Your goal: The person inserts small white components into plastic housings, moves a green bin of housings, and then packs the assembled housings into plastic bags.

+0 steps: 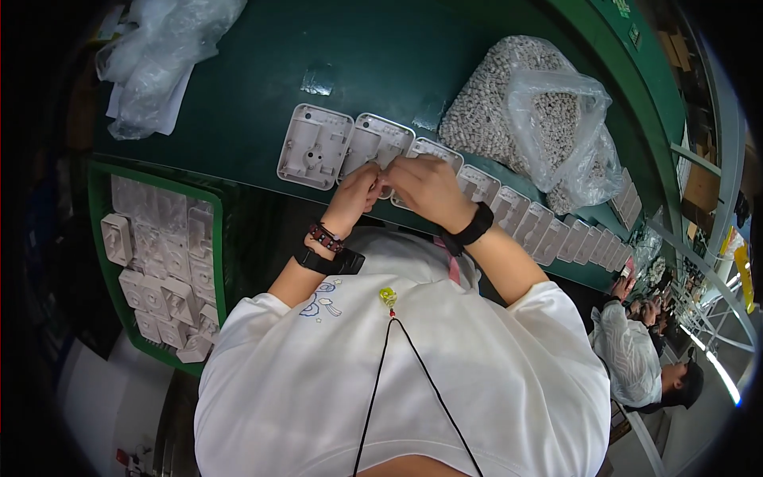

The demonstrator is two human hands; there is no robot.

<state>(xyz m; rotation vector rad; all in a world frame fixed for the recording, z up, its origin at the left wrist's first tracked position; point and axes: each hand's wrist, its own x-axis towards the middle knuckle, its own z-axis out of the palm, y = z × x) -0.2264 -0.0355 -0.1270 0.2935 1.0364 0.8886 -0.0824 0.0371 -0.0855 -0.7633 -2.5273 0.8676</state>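
My left hand [357, 193] and my right hand [430, 188] meet at the near edge of the table, fingertips pinched close together. They are over the lower part of a white plastic housing [383, 133], the second from the left in a row. Whatever the fingers hold is too small or too hidden to name. Left of it lies a similar open housing [298, 151], with a round fitting and small posts inside. A third housing [437, 149] lies partly behind my right hand.
More white housings [509, 211] continue rightward along the edge of the green table [262, 48]. An open clear bag of small whitish pieces [489, 107] stands behind them. Crumpled plastic [171, 48] lies far left. A green crate [218, 270] holds white parts. Another person [628, 350] works at right.
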